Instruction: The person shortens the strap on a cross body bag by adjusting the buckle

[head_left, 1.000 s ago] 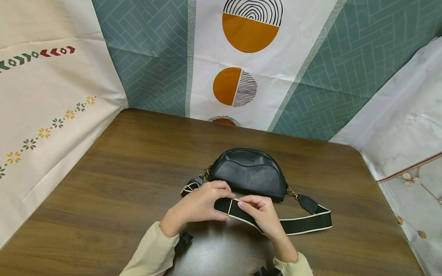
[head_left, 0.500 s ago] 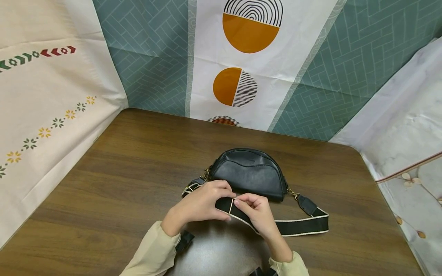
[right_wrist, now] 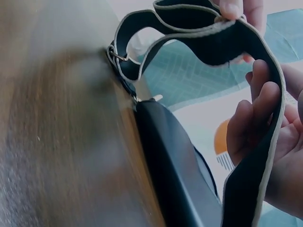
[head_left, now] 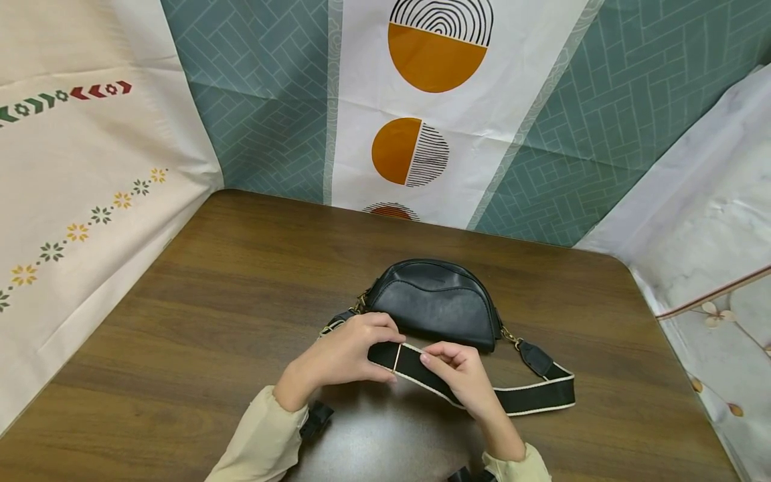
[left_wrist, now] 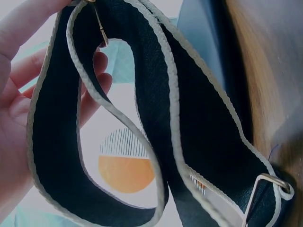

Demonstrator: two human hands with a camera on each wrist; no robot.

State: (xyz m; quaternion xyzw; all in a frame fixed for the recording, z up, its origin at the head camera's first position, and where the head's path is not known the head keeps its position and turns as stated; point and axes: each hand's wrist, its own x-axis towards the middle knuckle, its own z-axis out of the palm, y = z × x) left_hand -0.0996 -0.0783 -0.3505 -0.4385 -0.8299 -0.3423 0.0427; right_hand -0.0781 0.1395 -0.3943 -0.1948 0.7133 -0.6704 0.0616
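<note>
A black half-moon leather handbag (head_left: pixel 430 304) stands on the table, its black strap with white edging (head_left: pixel 421 369) clipped on at both ends. My left hand (head_left: pixel 346 351) holds the strap at its gold slider (head_left: pixel 397 358), thumb below and fingers above. Just right of the slider, my right hand (head_left: pixel 462 378) pinches the strap between thumb and forefinger. In the left wrist view the strap hangs in loops beside the palm, and a metal rectangular loop (left_wrist: pixel 251 201) shows at lower right. The right wrist view shows the strap (right_wrist: pixel 248 184) running down past my curled right fingers (right_wrist: pixel 265 99).
The brown wooden table (head_left: pixel 241 268) spreads around the bag. Gold clasps (head_left: pixel 510 335) join the strap's leather tab (head_left: pixel 535 358) to the bag's right side. Patterned cloths (head_left: pixel 271 100) hang behind and at both sides.
My right fingers first came in to the slider's edge, then slid back right along the strap. My left hand and the slider have shifted slightly left. The bag stays put.
</note>
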